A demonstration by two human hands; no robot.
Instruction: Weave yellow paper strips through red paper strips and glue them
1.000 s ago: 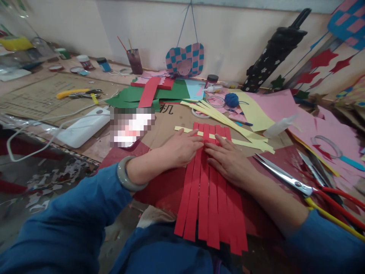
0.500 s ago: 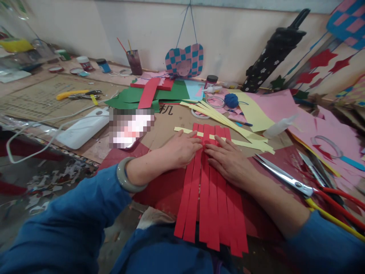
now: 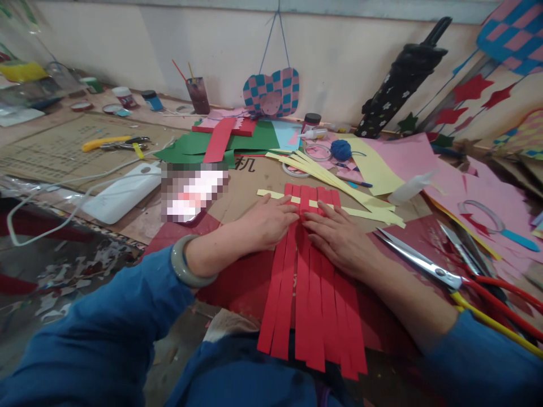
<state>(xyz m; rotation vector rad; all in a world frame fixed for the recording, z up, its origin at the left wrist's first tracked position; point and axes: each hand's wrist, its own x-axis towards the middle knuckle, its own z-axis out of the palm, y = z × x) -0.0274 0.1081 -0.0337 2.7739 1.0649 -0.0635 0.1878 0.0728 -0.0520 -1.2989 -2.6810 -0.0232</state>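
Several long red paper strips [image 3: 311,299] lie side by side, running from the table's middle toward me and over its near edge. A yellow paper strip [image 3: 365,213] is woven crosswise through their far ends. My left hand [image 3: 267,221] lies flat on the left strips, fingers stretched toward the yellow strip. Beside it, my right hand [image 3: 337,234] presses flat on the right strips, fingers extended. Neither hand holds anything.
Scissors [image 3: 428,268] with red and yellow handles lie right of the strips. More yellow strips [image 3: 326,175], a blue yarn ball [image 3: 341,150], tape rings, green paper [image 3: 190,144], pink sheets [image 3: 487,195], a white box [image 3: 121,192] with cable, a paint cup [image 3: 199,93] crowd the table.
The hands stay pressed on the red strips, almost still. The view has shifted slightly.
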